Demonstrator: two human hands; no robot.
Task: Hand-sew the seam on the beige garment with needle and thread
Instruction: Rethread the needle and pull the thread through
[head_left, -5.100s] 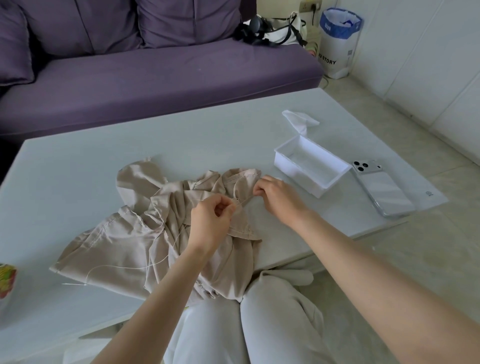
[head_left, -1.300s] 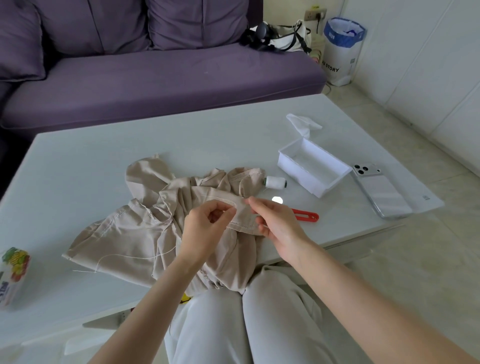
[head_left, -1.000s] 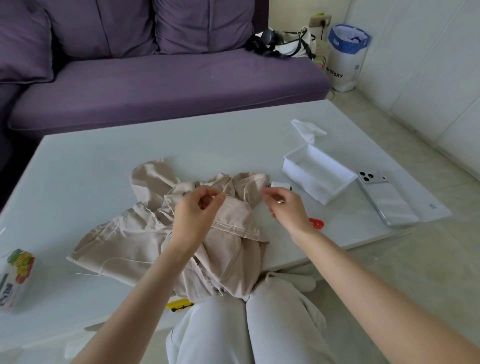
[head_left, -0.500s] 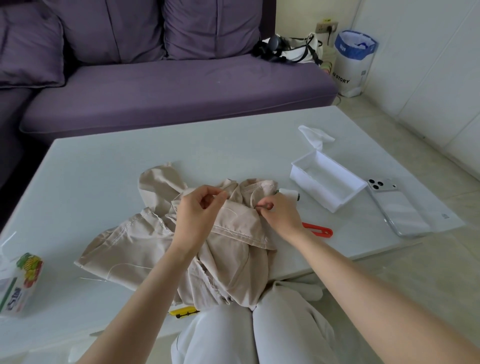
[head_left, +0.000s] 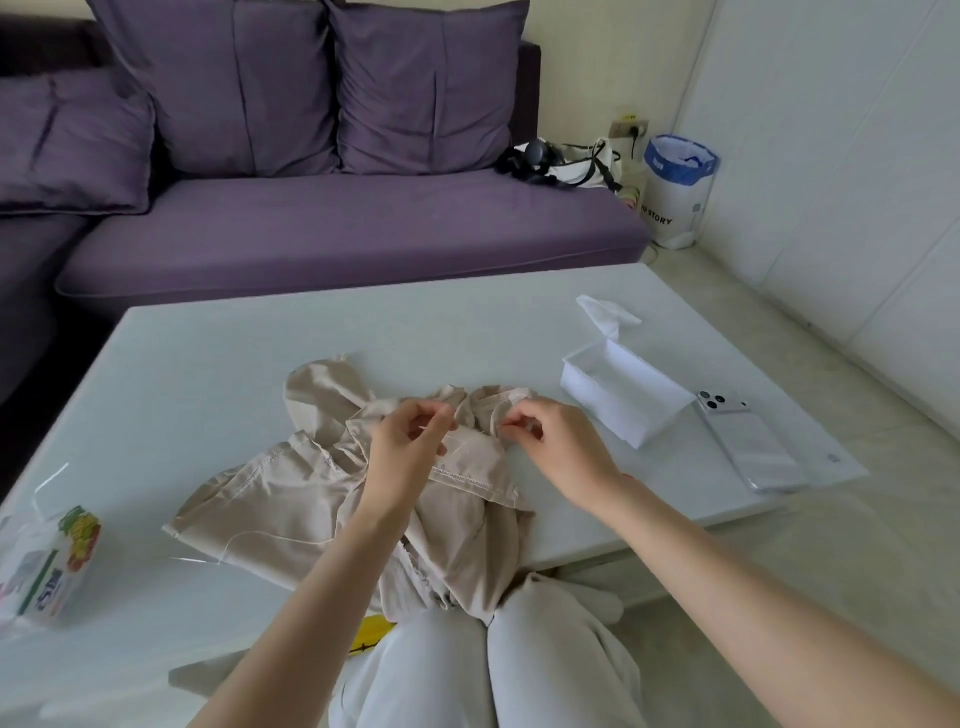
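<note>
Lying crumpled on the near part of the table (head_left: 234, 364), its lower end spilling over the edge onto the person's lap, the beige garment (head_left: 291, 499) looked light, soft and limp. It was a thin woven cloth that would slump wherever it was not held up. I judged the firmer stitched hem the best place to take hold. The left hand (head_left: 410, 447) had its fingers curled, pinching a raised fold. The right hand (head_left: 558, 444) nipped the fold's edge between thumb and fingertips; whether the needle sat there too was too fine to tell. Pale thread (head_left: 280, 535) trailed slack across the cloth. To the right stood a hard white box (head_left: 623, 402) with a glossy phone (head_left: 748, 447) just beside it, and far left lay a crinkly tissue packet (head_left: 52, 561).
</note>
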